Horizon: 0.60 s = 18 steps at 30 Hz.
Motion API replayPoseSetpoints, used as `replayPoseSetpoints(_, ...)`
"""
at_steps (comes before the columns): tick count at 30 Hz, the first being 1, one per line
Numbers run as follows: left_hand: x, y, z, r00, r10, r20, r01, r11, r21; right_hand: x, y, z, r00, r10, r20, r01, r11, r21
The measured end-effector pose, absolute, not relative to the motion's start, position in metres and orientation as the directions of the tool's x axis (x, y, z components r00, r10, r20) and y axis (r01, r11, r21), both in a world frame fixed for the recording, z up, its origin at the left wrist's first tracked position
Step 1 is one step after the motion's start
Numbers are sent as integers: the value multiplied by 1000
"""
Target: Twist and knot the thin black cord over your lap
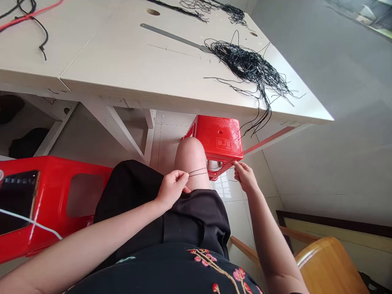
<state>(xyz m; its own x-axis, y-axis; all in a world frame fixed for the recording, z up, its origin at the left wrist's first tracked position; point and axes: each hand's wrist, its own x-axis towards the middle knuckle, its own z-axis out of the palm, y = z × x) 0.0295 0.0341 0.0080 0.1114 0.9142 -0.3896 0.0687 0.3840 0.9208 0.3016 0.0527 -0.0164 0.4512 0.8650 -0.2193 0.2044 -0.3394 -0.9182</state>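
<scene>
My left hand (pixel 172 188) is closed in a pinch over my knee (pixel 190 157), gripping one end of a thin black cord (pixel 199 172). My right hand (pixel 245 175) pinches the other end, a little to the right. The cord runs taut between the two hands, doubled into two strands. Both hands are in front of my lap, below the table's front edge.
A white table (pixel 128 61) carries a tangled pile of black cords (pixel 248 65), a metal ruler (pixel 174 37), and red and black ropes (pixel 27 16). A red stool (pixel 219 141) stands under it. Another red stool (pixel 58 196) holding a phone (pixel 16 200) is at left; a wooden chair (pixel 324 265) at right.
</scene>
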Motion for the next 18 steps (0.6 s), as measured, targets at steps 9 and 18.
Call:
replayPoseSetpoints(9, 33, 35, 7, 107, 922, -371, 54, 368, 928, 212, -1, 9, 173, 968, 180, 595, 42, -802)
replayPoseSetpoints(18, 28, 26, 10, 129, 909, -397, 20, 398, 917, 197, -31, 21, -85, 995, -57, 703, 19, -711)
